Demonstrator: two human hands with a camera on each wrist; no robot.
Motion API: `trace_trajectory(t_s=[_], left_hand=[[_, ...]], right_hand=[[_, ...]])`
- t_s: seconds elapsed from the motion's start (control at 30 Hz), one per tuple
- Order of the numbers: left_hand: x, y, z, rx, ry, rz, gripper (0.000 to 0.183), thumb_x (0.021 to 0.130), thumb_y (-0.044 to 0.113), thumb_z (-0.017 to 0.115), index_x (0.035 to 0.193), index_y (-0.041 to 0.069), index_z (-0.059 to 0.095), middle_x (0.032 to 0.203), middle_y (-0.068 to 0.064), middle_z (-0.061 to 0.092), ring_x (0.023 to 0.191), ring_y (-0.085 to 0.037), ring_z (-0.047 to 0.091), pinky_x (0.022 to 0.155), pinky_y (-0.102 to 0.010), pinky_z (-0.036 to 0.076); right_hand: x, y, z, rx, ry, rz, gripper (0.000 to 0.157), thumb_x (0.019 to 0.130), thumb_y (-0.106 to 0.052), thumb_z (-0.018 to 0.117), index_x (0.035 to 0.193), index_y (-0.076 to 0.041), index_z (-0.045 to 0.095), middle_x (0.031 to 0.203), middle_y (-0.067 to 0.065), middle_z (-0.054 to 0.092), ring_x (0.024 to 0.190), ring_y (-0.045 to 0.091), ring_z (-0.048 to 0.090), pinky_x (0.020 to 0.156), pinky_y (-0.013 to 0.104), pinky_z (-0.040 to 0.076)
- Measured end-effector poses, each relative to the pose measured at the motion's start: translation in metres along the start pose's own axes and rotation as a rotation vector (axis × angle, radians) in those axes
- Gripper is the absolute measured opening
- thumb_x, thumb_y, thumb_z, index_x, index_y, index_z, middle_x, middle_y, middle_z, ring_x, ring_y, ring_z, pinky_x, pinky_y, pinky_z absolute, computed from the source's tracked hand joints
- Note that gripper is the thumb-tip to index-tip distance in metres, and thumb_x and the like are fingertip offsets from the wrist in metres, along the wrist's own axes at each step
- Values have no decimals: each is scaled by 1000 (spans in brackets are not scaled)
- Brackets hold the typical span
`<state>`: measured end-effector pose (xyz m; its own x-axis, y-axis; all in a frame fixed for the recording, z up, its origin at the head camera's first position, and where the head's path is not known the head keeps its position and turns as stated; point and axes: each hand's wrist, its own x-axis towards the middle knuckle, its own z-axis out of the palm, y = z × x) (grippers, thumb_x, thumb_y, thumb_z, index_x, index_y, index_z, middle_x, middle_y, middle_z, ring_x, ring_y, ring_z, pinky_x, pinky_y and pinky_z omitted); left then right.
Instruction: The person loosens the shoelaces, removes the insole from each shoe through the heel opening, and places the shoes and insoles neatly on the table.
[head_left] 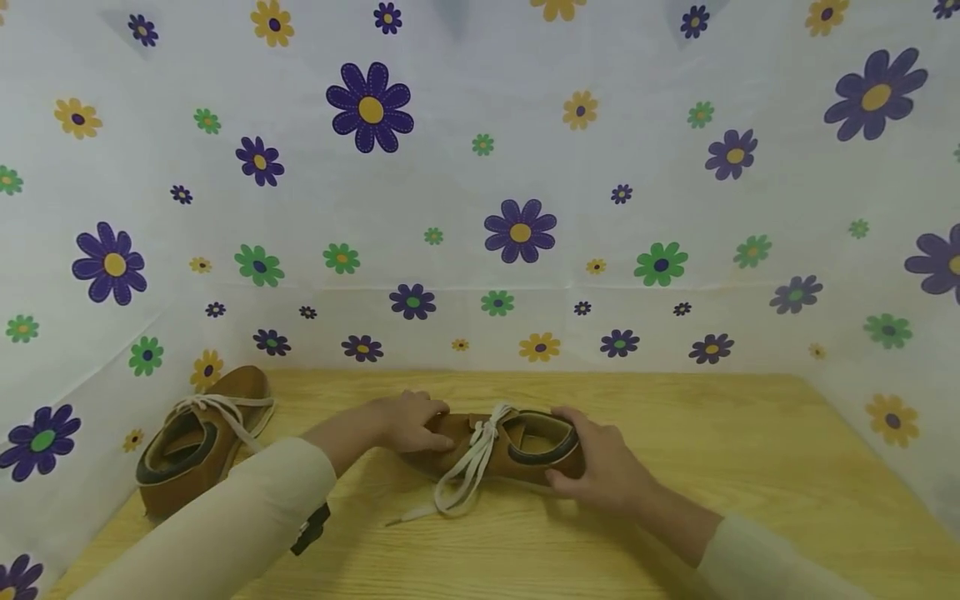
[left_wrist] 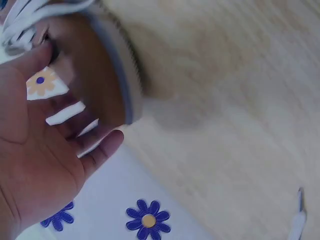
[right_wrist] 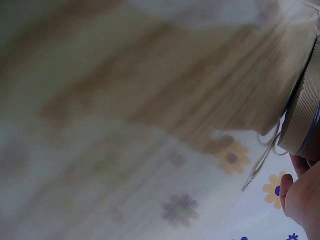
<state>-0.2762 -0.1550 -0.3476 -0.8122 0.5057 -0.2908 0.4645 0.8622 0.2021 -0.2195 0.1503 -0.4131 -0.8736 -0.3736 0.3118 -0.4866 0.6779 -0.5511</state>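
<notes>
A brown lace-up shoe (head_left: 517, 472) lies sideways at the middle of the wooden table, its toe to the left and its opening upward. White laces (head_left: 487, 429) are looped over its front, and one lace end trails onto the tabletop. My left hand (head_left: 408, 421) holds the toe, the thumb on the upper and the fingers round the far side, as the left wrist view also shows on the shoe (left_wrist: 97, 65). Around the heel, my right hand (head_left: 609, 471) grips with thumb near and fingers far. In the right wrist view, the shoe's ridged sole edge (right_wrist: 302, 117) shows above that hand (right_wrist: 306, 195).
A second brown shoe (head_left: 217, 454) with white laces stands at the table's left side, beyond my left sleeve (head_left: 225, 517). White flower-printed sheeting (head_left: 450, 192) walls the wooden table (head_left: 712, 442) at the back and both sides.
</notes>
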Motion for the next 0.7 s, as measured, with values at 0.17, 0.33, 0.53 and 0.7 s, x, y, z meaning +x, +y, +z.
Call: trace_trajectory(t_s=[0.17, 0.33, 0.53, 0.7], left_hand=[[-3, 4, -9, 21, 0, 104, 84, 74, 37, 88, 139, -2, 52, 137, -18, 57, 130, -37, 52, 109, -49, 43], [-5, 12, -11, 160, 38, 118, 84, 63, 37, 95, 130, 0, 59, 127, -14, 63, 121, -31, 57, 104, -43, 48], [-6, 20, -4, 310, 24, 104, 81, 55, 46, 96, 118, 8, 63, 106, -2, 65, 98, -19, 62, 88, -35, 55], [-3, 23, 6, 394, 55, 130, 78, 48, 52, 97, 106, 12, 64, 94, 4, 62, 86, -16, 62, 80, -32, 56]], right_hand=[[-2, 0, -1, 1, -6, 4, 81, 77, -23, 81, 146, -6, 42, 111, 7, 70, 97, 19, 67, 86, 33, 58], [-4, -2, -1, -45, 5, 14, 82, 76, -28, 82, 146, -8, 43, 117, 8, 68, 107, 30, 63, 97, 50, 50], [-8, 0, -2, -101, 18, -78, 81, 75, -35, 81, 143, -10, 46, 122, 4, 67, 111, 32, 59, 98, 56, 47], [-11, 4, -6, -157, 18, -159, 75, 81, -48, 77, 141, -15, 47, 121, -1, 67, 105, 23, 58, 90, 47, 51]])
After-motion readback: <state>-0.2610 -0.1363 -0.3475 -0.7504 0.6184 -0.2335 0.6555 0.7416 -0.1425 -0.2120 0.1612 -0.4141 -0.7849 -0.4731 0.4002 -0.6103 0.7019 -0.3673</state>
